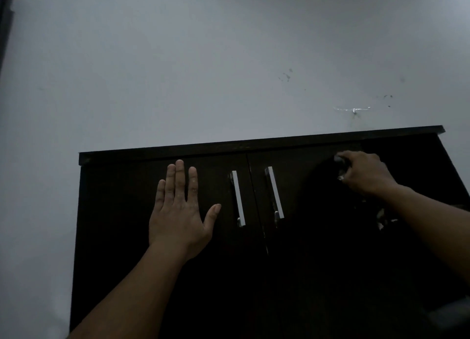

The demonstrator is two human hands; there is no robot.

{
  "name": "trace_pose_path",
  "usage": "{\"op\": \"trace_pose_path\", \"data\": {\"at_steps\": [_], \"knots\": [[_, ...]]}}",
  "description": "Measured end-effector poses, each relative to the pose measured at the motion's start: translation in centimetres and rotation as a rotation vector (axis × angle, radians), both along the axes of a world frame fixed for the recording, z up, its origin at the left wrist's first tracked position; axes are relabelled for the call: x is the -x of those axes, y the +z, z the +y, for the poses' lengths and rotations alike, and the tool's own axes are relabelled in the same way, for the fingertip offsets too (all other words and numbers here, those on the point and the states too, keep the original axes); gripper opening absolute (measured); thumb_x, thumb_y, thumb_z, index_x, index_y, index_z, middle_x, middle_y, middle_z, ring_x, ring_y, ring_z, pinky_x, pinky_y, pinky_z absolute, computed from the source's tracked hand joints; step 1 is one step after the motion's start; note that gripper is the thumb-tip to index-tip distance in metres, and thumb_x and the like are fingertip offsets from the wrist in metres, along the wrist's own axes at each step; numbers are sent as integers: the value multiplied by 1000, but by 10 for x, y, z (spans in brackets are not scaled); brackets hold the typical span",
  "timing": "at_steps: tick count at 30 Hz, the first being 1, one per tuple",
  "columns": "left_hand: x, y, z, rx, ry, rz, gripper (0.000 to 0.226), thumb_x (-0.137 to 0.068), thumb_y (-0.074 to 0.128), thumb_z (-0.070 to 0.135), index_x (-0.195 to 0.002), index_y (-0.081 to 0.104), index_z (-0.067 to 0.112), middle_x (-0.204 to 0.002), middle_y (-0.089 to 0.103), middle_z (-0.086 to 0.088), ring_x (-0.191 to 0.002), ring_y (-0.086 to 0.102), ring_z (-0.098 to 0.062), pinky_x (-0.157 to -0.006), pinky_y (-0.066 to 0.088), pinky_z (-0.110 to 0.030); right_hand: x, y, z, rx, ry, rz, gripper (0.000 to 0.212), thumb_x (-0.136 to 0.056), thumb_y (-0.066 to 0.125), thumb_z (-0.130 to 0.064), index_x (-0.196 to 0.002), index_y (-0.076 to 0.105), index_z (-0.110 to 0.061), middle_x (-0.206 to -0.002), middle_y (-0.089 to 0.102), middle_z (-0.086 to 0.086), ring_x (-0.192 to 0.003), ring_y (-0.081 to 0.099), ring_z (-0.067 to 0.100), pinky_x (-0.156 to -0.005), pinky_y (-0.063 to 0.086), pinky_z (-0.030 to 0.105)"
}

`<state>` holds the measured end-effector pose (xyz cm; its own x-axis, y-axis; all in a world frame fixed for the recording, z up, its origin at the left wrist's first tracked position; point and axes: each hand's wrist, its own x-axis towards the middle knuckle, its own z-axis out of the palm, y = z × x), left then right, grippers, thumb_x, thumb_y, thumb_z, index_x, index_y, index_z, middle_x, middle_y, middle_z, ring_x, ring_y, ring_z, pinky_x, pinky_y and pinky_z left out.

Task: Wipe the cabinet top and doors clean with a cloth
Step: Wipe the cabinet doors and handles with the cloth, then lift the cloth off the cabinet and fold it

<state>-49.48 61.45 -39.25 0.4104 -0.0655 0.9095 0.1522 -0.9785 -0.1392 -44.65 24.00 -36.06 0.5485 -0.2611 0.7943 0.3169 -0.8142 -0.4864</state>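
A tall dark cabinet (122, 211) stands against a pale wall, seen from below its top edge (254, 145). Two doors meet in the middle, each with a silver bar handle: the left handle (238, 198) and the right handle (274, 192). My left hand (179, 206) lies flat on the left door, fingers straight and thumb spread. My right hand (363, 172) is high on the right door with fingers curled round a dark cloth (342, 164), which is hard to make out against the dark wood. A bit of cloth hangs below the wrist (381, 219).
The pale wall (203, 71) above the cabinet has a few dark marks and a small nail or hook (354, 111) near the right. A dark vertical edge (5, 20) shows at the far upper left. The scene is dim.
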Motion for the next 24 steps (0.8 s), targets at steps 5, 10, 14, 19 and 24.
{"op": "trace_pose_path", "data": {"at_steps": [5, 10, 14, 19, 24], "knots": [[2, -7, -3, 11, -91, 61, 92, -94, 11, 72, -152, -31, 15, -156, -48, -10, -144, -44, -24, -123, -19, -42, 19, -26, -12, -83, 85, 192, 20, -96, 53, -23, -106, 69, -19, -109, 69, 10, -96, 65, 29, -84, 52, 36], [9, -15, -26, 127, -147, 12, 87, -95, 32, 57, -159, 16, 2, -168, 7, -25, -157, -3, -36, -126, 10, -48, 27, 0, 7, -141, 227, 562, 51, -95, 55, -54, -119, 71, -11, -138, 60, 19, -122, 59, 33, -102, 45, 39], [33, 17, -52, 276, -174, -21, 46, -89, 64, 39, -123, 64, 7, -127, 60, -22, -119, 52, -39, -91, 51, -49, 42, 39, 42, -30, 299, 822, 104, -66, 62, -85, -139, 56, -11, -149, 49, 16, -131, 52, 34, -107, 42, 45], [68, 104, -77, 521, -317, 299, 30, -101, 48, 43, -77, 52, 25, -73, 60, 5, -61, 48, -8, -56, 39, -31, 55, 123, 75, 35, 448, 885, 55, -71, 74, -62, -99, 73, -14, -105, 71, 4, -96, 65, 18, -95, 53, 41], [72, 190, -96, 1492, -611, 850, 62, -103, 41, 58, -83, 64, 4, -69, 68, -9, -51, 60, -23, -42, 46, -23, 79, 210, 99, -2, 590, 870, 29, -81, 66, -39, -72, 71, -12, -75, 68, 8, -71, 61, 17, -73, 51, 33]]}}
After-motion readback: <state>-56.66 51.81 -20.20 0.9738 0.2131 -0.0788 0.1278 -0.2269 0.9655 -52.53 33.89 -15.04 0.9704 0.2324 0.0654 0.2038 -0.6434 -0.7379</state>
